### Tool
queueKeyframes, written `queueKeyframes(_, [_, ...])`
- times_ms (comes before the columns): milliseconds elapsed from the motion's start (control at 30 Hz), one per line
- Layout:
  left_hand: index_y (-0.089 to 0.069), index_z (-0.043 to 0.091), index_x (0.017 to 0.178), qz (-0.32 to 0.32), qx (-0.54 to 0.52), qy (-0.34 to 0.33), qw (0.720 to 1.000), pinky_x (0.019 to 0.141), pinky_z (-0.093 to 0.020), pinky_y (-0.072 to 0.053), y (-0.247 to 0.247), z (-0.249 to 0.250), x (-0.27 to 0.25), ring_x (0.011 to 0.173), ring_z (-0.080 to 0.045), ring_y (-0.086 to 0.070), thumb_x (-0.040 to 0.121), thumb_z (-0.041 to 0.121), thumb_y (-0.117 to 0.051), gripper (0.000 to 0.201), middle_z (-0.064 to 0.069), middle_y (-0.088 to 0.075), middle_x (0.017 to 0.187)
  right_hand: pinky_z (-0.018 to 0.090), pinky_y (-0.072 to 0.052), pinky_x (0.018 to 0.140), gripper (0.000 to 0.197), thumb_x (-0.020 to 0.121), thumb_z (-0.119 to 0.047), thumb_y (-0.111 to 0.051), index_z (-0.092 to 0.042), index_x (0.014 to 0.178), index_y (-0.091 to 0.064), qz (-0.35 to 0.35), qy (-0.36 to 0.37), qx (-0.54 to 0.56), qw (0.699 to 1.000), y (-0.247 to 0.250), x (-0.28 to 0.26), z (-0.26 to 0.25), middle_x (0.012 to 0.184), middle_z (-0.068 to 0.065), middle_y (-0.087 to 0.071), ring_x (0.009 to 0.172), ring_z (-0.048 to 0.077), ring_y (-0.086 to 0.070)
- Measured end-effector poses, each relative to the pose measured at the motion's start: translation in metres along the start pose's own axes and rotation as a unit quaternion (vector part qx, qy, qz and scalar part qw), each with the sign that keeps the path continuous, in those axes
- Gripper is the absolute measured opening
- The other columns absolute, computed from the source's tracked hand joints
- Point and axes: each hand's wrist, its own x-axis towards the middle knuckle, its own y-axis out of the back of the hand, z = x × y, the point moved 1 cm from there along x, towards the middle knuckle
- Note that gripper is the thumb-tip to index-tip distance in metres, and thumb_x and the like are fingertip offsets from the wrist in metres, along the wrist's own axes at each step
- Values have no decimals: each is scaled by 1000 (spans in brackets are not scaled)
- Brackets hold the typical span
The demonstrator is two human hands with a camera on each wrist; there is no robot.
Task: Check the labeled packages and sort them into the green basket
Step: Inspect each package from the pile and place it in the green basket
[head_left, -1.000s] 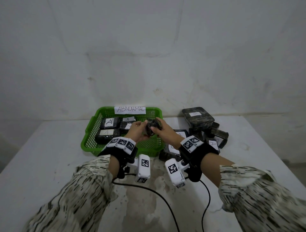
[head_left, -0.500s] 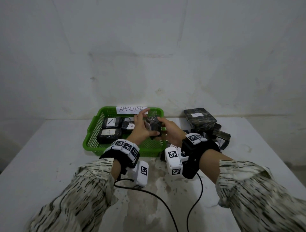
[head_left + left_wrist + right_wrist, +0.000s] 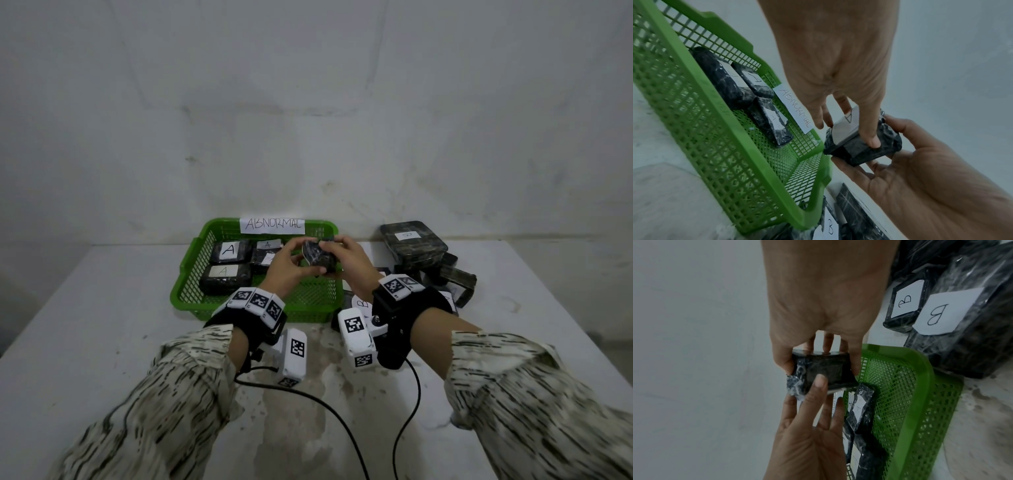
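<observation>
Both hands hold one small black wrapped package (image 3: pixel 317 256) above the right rear corner of the green basket (image 3: pixel 191 270). My left hand (image 3: pixel 291 263) pinches it with the thumb on one side and the fingers behind. My right hand (image 3: pixel 342 255) grips it from the other side. The left wrist view shows a white label marked A (image 3: pixel 846 124) on the package (image 3: pixel 861 146). In the right wrist view the package (image 3: pixel 830 368) sits between the right hand's fingers (image 3: pixel 855 363) and the left hand's fingers (image 3: pixel 818 386). Three A-labelled packages (image 3: pixel 228 250) lie in the basket.
A paper sign reading ABNORMAL (image 3: pixel 272 224) is fixed to the basket's back rim. A pile of dark wrapped packages (image 3: pixel 412 241), some labelled B (image 3: pixel 935 314), lies on the white table (image 3: pixel 102 325) right of the basket. Cables (image 3: pixel 342 425) trail from the wrist units.
The hands have turned the package between them above the basket. The left fingers, raised over its top half a second ago, are down on its side now.
</observation>
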Motion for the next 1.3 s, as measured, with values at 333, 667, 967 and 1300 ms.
queueKeyframes(333, [-35,26,135,69,-151,108,980,78,-44,-56,13,1,0,106,-37,-57,88,10,-61,56,-17,-50,124,35,-52,81,58,86,-39,-65,-17,136,-44,-18,10,-74,997,-1,0,-1,127,10,-56,112,21,-56])
queueKeyframes(667, [-42,13,130,29,-145,267,952,62,-38,-55,31,-8,18,86,-29,-64,97,47,-38,48,-15,-60,115,37,-51,92,63,79,0,-71,-8,132,-38,28,-3,-59,998,-20,23,16,123,16,-57,107,25,-58])
queueKeyframes(967, [-60,4,98,172,196,242,935,94,-36,-41,95,-21,83,102,-33,-55,92,29,-35,36,-24,-59,118,30,-41,71,34,90,-14,-57,-11,119,-39,194,34,-183,963,-34,80,21,106,14,-61,83,26,-54])
queueKeyframes(1300, [-27,9,145,394,316,307,807,114,-53,2,131,-49,108,144,-36,-5,91,25,-51,62,-18,-15,155,43,-48,87,37,95,-18,-49,-4,125,-32,177,-60,-332,925,-62,145,45,124,28,-52,105,41,-58])
